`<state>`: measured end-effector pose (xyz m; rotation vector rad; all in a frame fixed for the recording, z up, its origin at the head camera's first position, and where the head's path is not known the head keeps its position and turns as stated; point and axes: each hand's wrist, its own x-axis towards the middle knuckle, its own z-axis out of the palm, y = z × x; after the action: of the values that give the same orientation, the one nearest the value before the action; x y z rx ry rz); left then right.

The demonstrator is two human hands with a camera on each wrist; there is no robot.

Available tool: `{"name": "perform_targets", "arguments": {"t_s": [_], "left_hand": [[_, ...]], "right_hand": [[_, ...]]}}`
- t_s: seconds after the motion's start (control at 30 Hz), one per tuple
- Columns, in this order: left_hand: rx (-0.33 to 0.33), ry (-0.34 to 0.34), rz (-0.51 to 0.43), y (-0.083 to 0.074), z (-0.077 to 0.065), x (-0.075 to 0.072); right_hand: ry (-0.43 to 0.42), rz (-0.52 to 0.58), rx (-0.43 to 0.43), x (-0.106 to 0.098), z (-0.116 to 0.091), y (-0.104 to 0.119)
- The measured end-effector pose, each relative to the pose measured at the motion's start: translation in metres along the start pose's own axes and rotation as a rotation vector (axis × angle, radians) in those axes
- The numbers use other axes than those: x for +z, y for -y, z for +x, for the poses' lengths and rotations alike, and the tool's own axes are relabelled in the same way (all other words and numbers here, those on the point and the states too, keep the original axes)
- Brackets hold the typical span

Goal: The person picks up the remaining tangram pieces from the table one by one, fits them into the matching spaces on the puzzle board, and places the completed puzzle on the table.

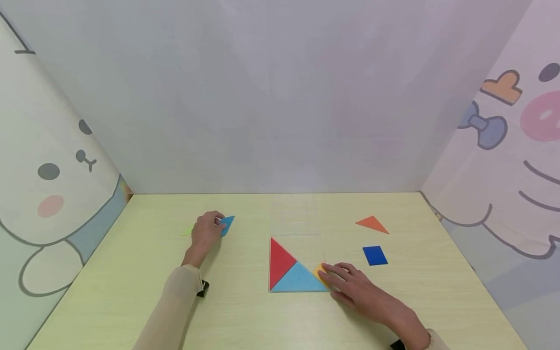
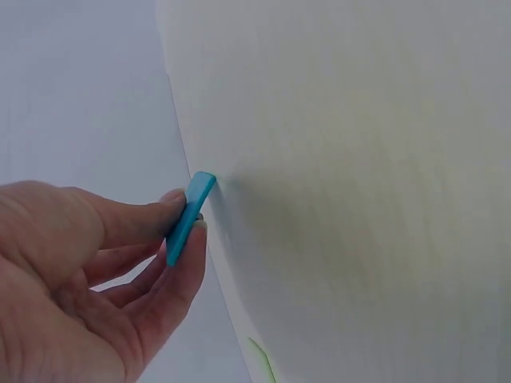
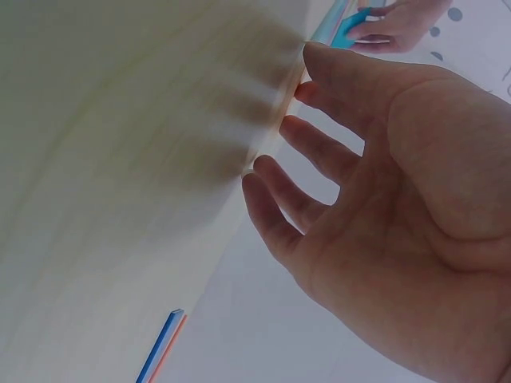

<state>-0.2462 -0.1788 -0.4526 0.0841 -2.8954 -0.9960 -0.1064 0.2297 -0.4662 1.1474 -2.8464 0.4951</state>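
Note:
A light blue flat tangram piece is pinched between the thumb and fingers of my left hand, at the left of the table. In the left wrist view the same blue piece stands tilted, edge towards the camera. My right hand rests its fingertips on a yellow-orange piece, which they partly cover. That piece lies against the slanted side of a large light blue triangle. A large red triangle adjoins the light blue one on the left.
To the right lie an orange triangle and a dark blue four-sided piece. Partly behind the left hand, a light green piece shows. A pale wall closes off the table's far edge, with cartoon-printed panels at both sides.

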Motion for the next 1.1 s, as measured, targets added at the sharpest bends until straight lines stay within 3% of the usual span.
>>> {"name": "perform_targets", "arguments": {"t_s": [0.6, 1.1], "left_hand": [[0.124, -0.010, 0.004, -0.020, -0.003, 0.009], [0.144, 0.000, -0.007, -0.039, -0.003, 0.020]], "right_hand": [[-0.021, -0.006, -0.044, -0.001, 0.000, -0.003], [-0.039, -0.012, -0.064, 0.000, 0.001, -0.005]]}}
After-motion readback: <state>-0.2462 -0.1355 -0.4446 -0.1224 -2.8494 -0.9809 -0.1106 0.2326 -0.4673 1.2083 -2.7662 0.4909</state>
